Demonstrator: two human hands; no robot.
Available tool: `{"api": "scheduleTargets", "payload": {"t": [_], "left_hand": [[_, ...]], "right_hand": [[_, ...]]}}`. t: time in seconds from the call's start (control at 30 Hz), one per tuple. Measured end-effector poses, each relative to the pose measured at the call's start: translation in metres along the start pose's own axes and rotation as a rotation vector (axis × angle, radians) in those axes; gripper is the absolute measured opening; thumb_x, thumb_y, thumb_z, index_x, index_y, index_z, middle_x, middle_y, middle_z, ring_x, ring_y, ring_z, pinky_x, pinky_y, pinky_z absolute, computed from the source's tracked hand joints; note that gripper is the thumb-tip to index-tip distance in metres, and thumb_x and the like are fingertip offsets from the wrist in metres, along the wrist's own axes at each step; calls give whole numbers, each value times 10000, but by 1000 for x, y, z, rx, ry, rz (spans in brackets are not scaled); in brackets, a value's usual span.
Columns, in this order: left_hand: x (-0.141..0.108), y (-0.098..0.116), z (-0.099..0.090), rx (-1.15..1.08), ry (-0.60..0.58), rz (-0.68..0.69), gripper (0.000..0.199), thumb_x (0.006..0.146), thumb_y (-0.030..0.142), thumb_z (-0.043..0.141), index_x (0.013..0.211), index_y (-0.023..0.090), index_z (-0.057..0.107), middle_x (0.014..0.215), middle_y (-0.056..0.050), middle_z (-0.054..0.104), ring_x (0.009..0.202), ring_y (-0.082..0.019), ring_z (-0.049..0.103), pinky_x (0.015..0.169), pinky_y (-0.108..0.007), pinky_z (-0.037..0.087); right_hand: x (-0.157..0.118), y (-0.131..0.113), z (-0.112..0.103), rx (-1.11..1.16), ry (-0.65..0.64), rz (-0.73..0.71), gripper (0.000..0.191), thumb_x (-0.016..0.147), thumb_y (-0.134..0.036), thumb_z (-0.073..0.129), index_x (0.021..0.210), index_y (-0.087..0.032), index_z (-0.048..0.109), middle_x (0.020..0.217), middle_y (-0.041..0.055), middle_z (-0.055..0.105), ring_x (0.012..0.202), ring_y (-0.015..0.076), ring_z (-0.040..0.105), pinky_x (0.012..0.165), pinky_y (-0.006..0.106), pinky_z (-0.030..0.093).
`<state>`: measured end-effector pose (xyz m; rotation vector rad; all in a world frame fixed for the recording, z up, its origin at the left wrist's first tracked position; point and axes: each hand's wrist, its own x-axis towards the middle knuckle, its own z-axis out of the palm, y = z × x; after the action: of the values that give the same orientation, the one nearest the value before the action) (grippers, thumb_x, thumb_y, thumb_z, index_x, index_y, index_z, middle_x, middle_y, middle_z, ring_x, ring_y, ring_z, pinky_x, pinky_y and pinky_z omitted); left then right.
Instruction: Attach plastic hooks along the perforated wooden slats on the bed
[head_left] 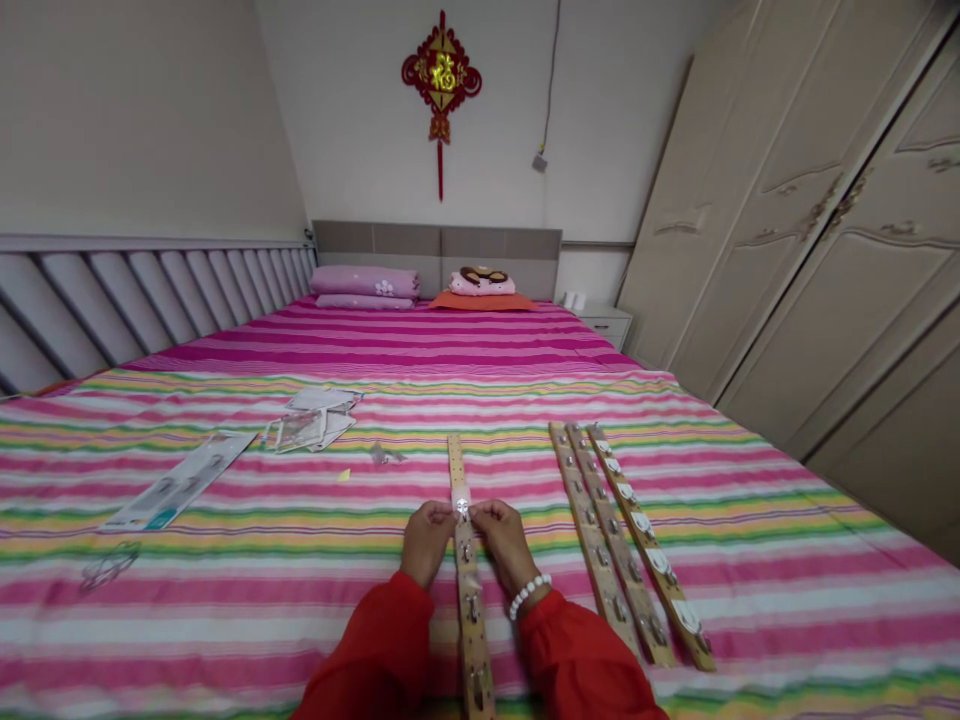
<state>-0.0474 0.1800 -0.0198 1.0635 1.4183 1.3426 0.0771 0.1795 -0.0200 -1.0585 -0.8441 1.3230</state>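
Note:
A narrow wooden strip (pixel 472 650) lies lengthwise on the bed in front of me, carrying several metal hooks. On it sits a clear-backed adhesive hook (pixel 462 506), between my two hands. My left hand (pixel 427 540) pinches its left edge with thumb and finger. From the other side, my right hand (pixel 504 538), with a white bead bracelet (pixel 529 596) at the wrist, pinches its right edge. Whether the hook's backing touches the wood is hard to tell. Beyond it, the strip's far end (pixel 455 452) shows bare wood with small holes.
To the right lie three more wooden strips with hooks, the outermost (pixel 652 550) bearing white ones. Leftward are a long flat package (pixel 180 485), a pile of clear packets (pixel 311 420), a wire bundle (pixel 110 566) and a small clear piece (pixel 385 453), all on the striped sheet (pixel 300 620).

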Motion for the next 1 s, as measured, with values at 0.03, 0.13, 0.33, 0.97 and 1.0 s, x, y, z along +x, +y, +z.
{"api": "scheduleTargets", "payload": {"t": [0.03, 0.13, 0.33, 0.97, 1.0], "left_hand": [[1, -1, 0, 16, 5, 6, 305, 503, 414, 703, 645, 158, 620, 579, -22, 638, 571, -165, 595, 598, -289, 475], [2, -2, -1, 63, -5, 13, 268, 525, 401, 686, 626, 162, 619, 585, -24, 640, 581, -168, 598, 602, -286, 472], [4, -4, -1, 96, -14, 8, 228, 542, 377, 677, 607, 170, 609, 579, -17, 639, 580, -167, 605, 603, -281, 472], [21, 11, -5, 144, -106, -245, 244, 500, 219, 724, 436, 178, 492, 344, 57, 468, 339, -87, 433, 419, -227, 345], [23, 14, -5, 151, -120, -249, 268, 500, 229, 728, 406, 178, 481, 328, 52, 457, 320, -84, 413, 403, -228, 325]], "right_hand": [[1, 1, 0, -9, 14, -1, 205, 529, -327, 733, 557, -154, 627, 517, -13, 597, 517, 122, 513, 544, 253, 416], [3, 4, 1, -32, 44, -3, 191, 532, -312, 720, 537, -159, 606, 493, -24, 573, 498, 114, 487, 522, 245, 396], [4, 4, 3, -54, 63, 12, 208, 523, -322, 716, 506, -168, 576, 459, -41, 537, 468, 107, 461, 500, 245, 373], [16, 15, -1, -20, 106, 85, 173, 441, -185, 685, 545, -178, 548, 436, -53, 562, 451, 106, 491, 491, 232, 390], [16, 15, 0, -16, 107, 91, 181, 434, -181, 682, 548, -181, 541, 433, -55, 560, 449, 108, 492, 489, 233, 391]]}}
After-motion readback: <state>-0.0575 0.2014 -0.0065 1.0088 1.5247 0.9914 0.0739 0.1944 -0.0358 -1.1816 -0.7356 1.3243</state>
